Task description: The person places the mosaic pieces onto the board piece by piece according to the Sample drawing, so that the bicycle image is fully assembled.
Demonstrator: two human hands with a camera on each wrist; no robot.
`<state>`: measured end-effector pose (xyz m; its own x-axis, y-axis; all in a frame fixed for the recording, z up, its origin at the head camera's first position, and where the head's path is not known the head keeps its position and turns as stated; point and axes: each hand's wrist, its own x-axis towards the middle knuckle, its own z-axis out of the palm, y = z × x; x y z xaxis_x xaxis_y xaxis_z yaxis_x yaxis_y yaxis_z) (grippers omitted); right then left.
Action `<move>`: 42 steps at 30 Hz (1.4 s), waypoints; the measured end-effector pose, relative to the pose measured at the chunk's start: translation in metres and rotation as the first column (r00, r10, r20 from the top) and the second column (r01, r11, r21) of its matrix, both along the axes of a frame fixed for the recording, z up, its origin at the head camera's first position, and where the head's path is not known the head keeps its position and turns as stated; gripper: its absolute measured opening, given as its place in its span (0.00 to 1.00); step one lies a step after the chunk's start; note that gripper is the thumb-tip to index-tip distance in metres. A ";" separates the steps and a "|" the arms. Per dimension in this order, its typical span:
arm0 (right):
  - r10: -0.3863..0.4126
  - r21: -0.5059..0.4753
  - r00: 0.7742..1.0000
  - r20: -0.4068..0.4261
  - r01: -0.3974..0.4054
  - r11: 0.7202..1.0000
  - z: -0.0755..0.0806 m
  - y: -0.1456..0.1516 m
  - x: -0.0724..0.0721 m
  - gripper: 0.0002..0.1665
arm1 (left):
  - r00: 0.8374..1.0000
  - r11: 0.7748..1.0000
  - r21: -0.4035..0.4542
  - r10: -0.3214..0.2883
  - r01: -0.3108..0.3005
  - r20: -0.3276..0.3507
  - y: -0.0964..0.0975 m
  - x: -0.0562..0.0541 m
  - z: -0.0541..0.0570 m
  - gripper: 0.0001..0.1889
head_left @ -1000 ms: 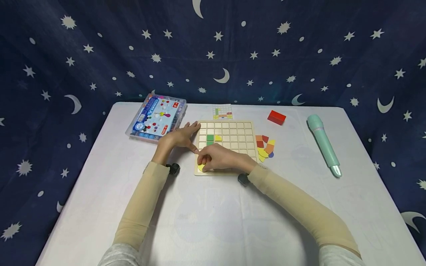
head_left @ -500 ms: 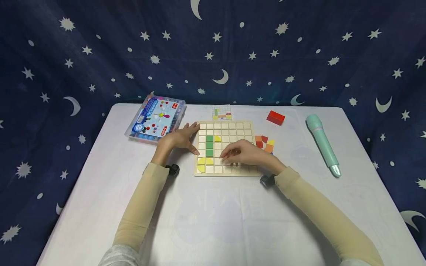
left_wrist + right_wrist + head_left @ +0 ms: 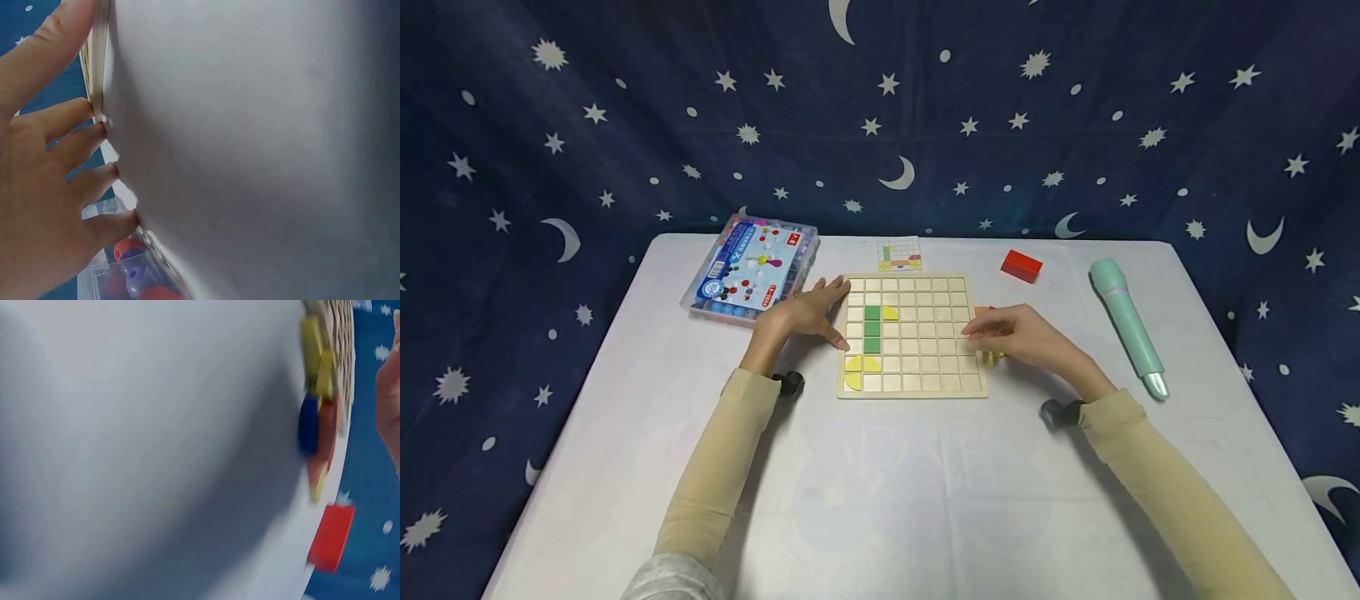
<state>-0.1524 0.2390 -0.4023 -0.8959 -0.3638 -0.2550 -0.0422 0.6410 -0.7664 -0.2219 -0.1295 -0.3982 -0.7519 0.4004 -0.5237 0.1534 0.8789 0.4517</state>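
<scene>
Closest to me are my tan sleeves (image 3: 722, 467) over the white table (image 3: 880, 500), then a flat, pale wooden board (image 3: 925, 346) marked into square cells, so call that the clock. Three yellow quarter-round tiles (image 3: 853, 363) sit in its cells near 8. My right hand (image 3: 1030, 337) is at 3 by the edge, fingers loosely bent, thumb a bit apart, half hiding a heap of yellow, orange, red and blue flat pieces (image 3: 326, 431). Left hand's (image 3: 801, 315) at 9, fingers spread, touching the edge. Three green square tiles (image 3: 872, 329) make a column just inside 9. Farther out: a mint-green wand-shaped thing (image 3: 1129, 329) at 3, a clear plastic case (image 3: 748, 267) at 10, a red block (image 3: 1021, 266) at 2, a gridded paper card (image 3: 898, 253) at 12, then a navy starry curtain (image 3: 820, 108).
</scene>
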 end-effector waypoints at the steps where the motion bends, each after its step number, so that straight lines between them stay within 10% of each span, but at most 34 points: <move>1: -0.014 0.003 1.000 0.001 0.014 1.000 -0.001 0.005 0.000 0.15 | 1.000 1.000 -0.001 0.001 -0.001 0.000 0.000 0.000 0.000 0.63; 18: -0.075 0.143 0.997 -0.003 0.074 0.987 -0.013 0.029 -0.003 0.17 | 1.000 1.000 -0.012 -0.024 0.024 -0.013 0.001 0.000 -0.001 0.62; 42: 0.043 0.289 0.998 -0.051 -0.026 0.957 -0.010 0.021 -0.005 0.15 | 1.000 1.000 0.003 -0.020 0.020 -0.006 0.000 0.000 0.001 0.62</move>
<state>-0.1578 0.2599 -0.4120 -0.8998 -0.3134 -0.3035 -0.1056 0.8314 -0.5456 -0.2221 -0.1298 -0.3969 -0.7473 0.4168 -0.5176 0.1734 0.8742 0.4535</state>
